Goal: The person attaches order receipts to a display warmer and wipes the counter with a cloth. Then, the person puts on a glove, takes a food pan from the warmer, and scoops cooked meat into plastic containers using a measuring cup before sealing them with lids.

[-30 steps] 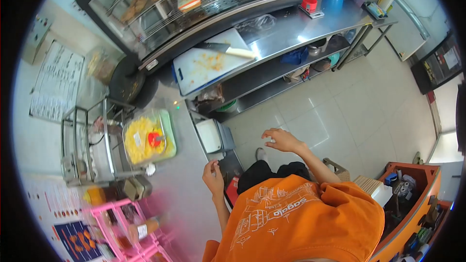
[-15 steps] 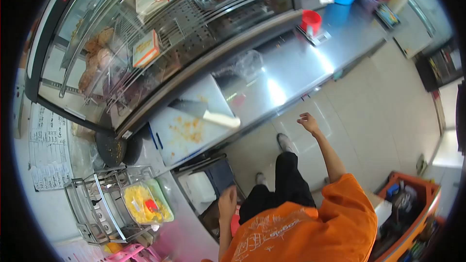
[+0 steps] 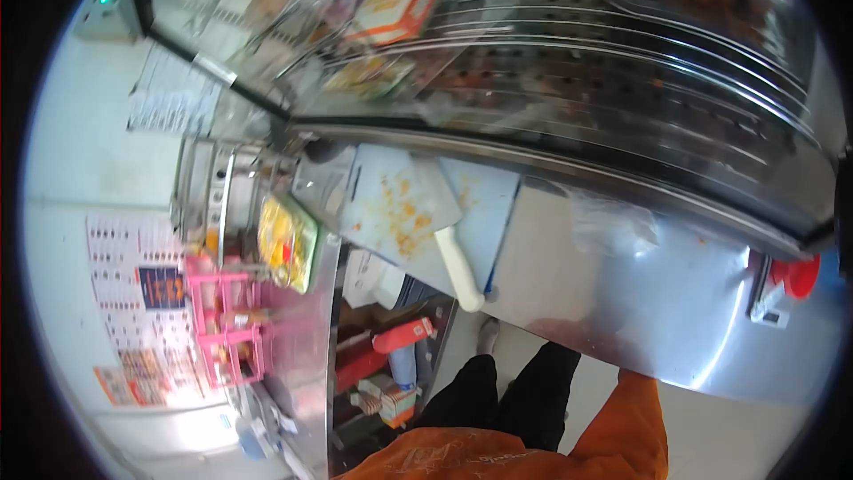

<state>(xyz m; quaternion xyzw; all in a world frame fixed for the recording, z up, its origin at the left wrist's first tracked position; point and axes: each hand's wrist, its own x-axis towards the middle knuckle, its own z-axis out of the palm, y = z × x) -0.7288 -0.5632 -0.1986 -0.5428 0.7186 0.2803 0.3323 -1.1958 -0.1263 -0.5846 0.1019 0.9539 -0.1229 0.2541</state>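
Neither of my hands shows now. My right orange sleeve (image 3: 633, 413) reaches up to the counter's front edge, and the arm beyond it is hidden. In front of me a knife with a cream handle (image 3: 459, 271) lies on a white cutting board (image 3: 493, 191). Its broad blade rests among orange-yellow crumbs (image 3: 404, 222), and the handle end sticks out past the board's near edge.
A glass display case (image 3: 533, 147) with wire shelves and food runs along the back. A clear plastic bag (image 3: 613, 222) lies on the steel counter (image 3: 569, 298). Further right are a red cup (image 3: 795, 277) and a small scale (image 3: 769, 316). A pink rack (image 3: 227, 316) stands left.
My view has turned left and come closer to the cutting board and display case. Both hands, seen earlier with nothing visible in them, have left the view. The knife stays on the board.
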